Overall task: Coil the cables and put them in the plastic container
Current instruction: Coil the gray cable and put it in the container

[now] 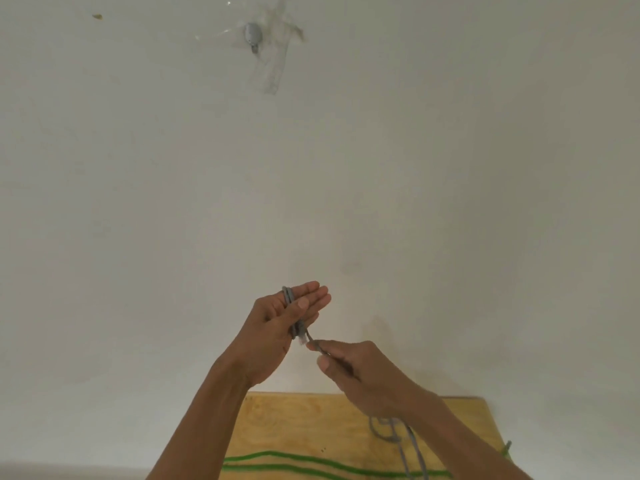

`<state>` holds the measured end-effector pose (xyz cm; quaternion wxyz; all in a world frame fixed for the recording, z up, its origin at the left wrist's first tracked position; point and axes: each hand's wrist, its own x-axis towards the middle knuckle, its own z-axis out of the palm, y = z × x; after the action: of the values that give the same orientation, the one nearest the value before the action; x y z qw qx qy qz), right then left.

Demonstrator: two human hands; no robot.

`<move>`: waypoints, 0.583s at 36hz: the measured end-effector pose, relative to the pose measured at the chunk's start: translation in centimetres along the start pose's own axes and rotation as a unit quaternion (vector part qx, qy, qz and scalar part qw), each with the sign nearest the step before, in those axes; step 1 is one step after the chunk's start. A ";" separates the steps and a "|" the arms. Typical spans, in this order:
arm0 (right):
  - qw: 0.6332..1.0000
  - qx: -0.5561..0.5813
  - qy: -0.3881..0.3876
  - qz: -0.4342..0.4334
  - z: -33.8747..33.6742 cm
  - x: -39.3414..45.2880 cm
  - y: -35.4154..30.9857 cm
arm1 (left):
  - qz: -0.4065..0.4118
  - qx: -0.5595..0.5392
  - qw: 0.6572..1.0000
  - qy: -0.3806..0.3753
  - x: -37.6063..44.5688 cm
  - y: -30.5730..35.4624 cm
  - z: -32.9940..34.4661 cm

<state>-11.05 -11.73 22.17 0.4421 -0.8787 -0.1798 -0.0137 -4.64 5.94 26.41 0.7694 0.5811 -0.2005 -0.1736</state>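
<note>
White wall (415, 168) fills most of the view, one taped grey fixture (252, 36) high on it; below lies one plywood table (304, 427). Two hands: left hand (277, 323), fingers nearly straight, thumb pressing grey cable (288, 296) loops wound round the palm; right hand (356, 368) pinches that cable just beside the left fingers. One green cable (294, 460) lies on the wood, well below both.

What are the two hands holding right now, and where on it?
Both hold the grey cable. The left hand has a few loops wound round its fingers, the thumb pressing them. The right hand pinches the free length just past the plug end.
</note>
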 end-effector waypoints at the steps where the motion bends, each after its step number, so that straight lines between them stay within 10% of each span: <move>1: 0.999 -0.032 -0.021 0.003 -0.4 0.1 -0.2 | -0.004 0.060 0.998 -0.001 -0.1 -0.3 0.0; 8: 0.948 -0.298 -0.106 -0.029 -4.9 2.0 -3.4 | -0.023 0.435 0.898 -0.063 0.0 -1.5 -0.1; 21: 0.932 -0.262 0.053 -0.246 -8.9 5.1 -4.0 | -0.165 0.155 0.951 -0.211 -1.5 2.3 0.1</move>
<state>-6.42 -14.95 31.56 0.1879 -0.8893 -0.3569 -0.2155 -5.90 7.18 28.48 0.5711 0.6680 -0.2839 -0.3834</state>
